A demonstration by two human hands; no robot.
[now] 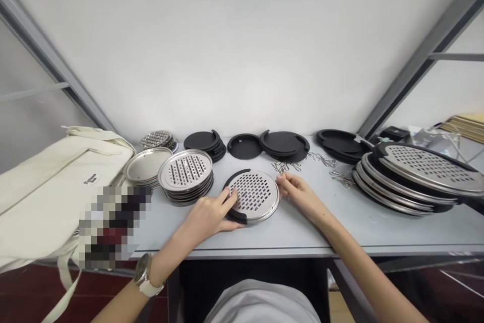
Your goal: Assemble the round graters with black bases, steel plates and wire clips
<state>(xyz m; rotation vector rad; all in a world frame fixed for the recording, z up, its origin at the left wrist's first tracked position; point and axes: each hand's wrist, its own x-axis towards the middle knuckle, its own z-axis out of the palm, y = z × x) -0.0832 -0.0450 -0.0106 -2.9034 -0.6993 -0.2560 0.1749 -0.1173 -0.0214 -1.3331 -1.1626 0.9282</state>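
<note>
My left hand (212, 209) grips a round metal grater disc (254, 191) with rows of slots and a black rim piece around its left side. The thumb is beneath and the fingertips rest on top. At the disc's right edge, my right hand (295, 191) is closed in a pinch. Whatever lies between its fingertips is too small to make out. Small wire clips (286, 167) lie just behind those fingers.
Stacked grater discs (185, 174) and plain metal discs (147, 164) stand left, beside a cream bag (49, 182). Black round holders (285, 144) line the wall. More wire clips (342, 179) and a tall stack of rimmed graters (427, 169) are at right.
</note>
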